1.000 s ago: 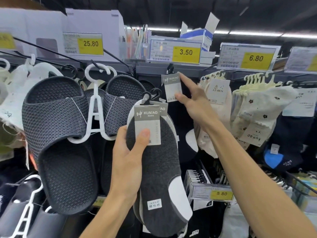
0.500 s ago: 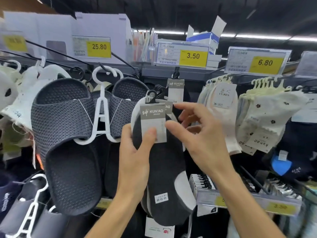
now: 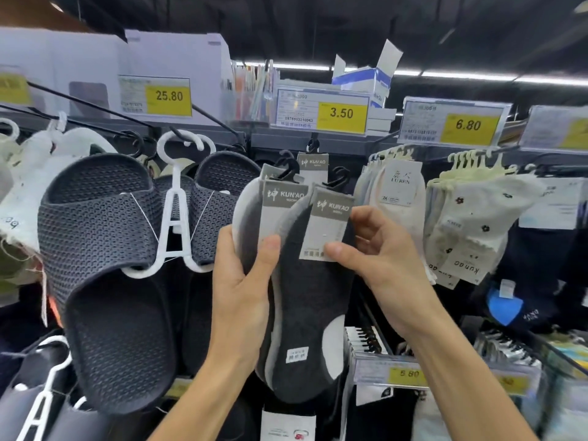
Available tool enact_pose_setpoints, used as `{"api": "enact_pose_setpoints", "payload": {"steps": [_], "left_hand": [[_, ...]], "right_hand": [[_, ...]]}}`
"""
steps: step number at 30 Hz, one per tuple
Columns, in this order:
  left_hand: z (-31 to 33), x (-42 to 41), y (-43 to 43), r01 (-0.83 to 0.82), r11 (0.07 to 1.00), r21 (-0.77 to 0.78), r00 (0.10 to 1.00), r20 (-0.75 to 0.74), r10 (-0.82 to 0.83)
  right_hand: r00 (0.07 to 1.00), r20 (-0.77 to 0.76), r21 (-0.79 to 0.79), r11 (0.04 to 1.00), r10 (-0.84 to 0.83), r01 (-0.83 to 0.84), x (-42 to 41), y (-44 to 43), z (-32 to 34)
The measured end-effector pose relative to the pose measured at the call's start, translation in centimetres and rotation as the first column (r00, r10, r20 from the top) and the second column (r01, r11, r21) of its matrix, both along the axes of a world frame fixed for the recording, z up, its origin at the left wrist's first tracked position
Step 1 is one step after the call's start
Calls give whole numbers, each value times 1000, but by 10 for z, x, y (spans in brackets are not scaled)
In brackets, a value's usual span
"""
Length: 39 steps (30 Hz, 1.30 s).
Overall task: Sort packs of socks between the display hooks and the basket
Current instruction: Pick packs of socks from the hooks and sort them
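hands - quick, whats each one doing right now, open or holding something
Left hand: closed on the rear KUN'AO sock packs, thumb across the front.
Right hand: closed, pinching the front KUN'AO sock pack by its label card.

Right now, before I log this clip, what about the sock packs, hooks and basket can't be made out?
- Basket: nowhere in the head view; outside the frame.
- Left hand's stack: the front pack overlaps it, so the pack count is unclear.
- Right hand's fingers: only the thumb shows; the rest sit behind the front pack.
- Far-left price tag: blurred and cut by the left edge.
- Barcode on the front pack: too small to read.
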<state>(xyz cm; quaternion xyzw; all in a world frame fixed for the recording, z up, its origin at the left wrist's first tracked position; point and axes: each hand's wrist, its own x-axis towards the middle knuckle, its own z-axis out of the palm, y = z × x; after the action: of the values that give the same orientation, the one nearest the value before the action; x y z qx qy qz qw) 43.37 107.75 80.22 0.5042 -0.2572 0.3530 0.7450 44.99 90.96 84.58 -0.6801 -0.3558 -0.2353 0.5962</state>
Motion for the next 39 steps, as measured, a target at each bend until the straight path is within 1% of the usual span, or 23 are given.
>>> {"api": "enact_pose_setpoints", "payload": {"steps": [2,3,5,6,8,12,15,18,21,23,24,25,26,27,28,30,32,36,39], "left_hand": [[2,-1,4,-59,998,-12,998,14,59],[2,-2,6,-89,996,-26,996,21,90],[2,-2,12,-120,991,-51,992,29,121],[2,-3,14,-125,991,-52,992,30,126],[2,-4,17,-131,991,-33,991,30,132],[3,-5,15,-123,992,-4,992,5,123],[2,-3,12,-114,993,22,993,-12,114],[1,-1,9,-93,995,47,996,-7,94],[0,1,6,-82,996,46,997,8,82],[0,3,6,-87,995,43,996,11,86],[-1,3,7,-88,995,40,996,12,88],[-1,4,7,-89,995,37,996,12,88],[-1,5,7,-87,996,31,996,14,86],[-1,6,7,-82,996,22,997,18,81],[0,6,7,-72,997,13,997,24,72],[1,7,6,-40,999,0,999,33,40],[2,7,4,-15,1000,-4,999,34,15],[1,9,1,27,999,-48,1000,-15,-27],[1,10,2,29,998,-47,999,-16,-30]], "right_hand": [[995,-64,100,992,80,-74,6,-3,5],[992,-86,170,982,95,-79,11,-5,8],[994,-103,278,961,40,-9,24,-11,18],[994,-99,277,959,-35,62,32,-13,23],[983,-67,181,967,-169,178,47,-14,32],[959,30,0,959,-283,283,74,-1,47],[952,80,-116,946,-294,302,91,9,52],[931,143,-205,911,-335,359,102,16,52],[918,104,-280,874,-383,396,104,17,53],[887,101,-285,842,-450,459,95,17,51],[863,125,-235,831,-489,505,86,18,48],[850,163,-143,840,-501,523,73,20,44],[857,206,-37,872,-472,489,59,22,38],[878,242,42,909,-412,415,43,24,32],[901,264,65,939,-344,339,27,26,25],[940,257,-6,972,-226,235,3,30,12],[961,228,-76,981,-157,178,-6,30,4],[979,148,-73,986,-137,149,0,19,4],[991,83,-59,992,-104,109,4,14,5]]}}
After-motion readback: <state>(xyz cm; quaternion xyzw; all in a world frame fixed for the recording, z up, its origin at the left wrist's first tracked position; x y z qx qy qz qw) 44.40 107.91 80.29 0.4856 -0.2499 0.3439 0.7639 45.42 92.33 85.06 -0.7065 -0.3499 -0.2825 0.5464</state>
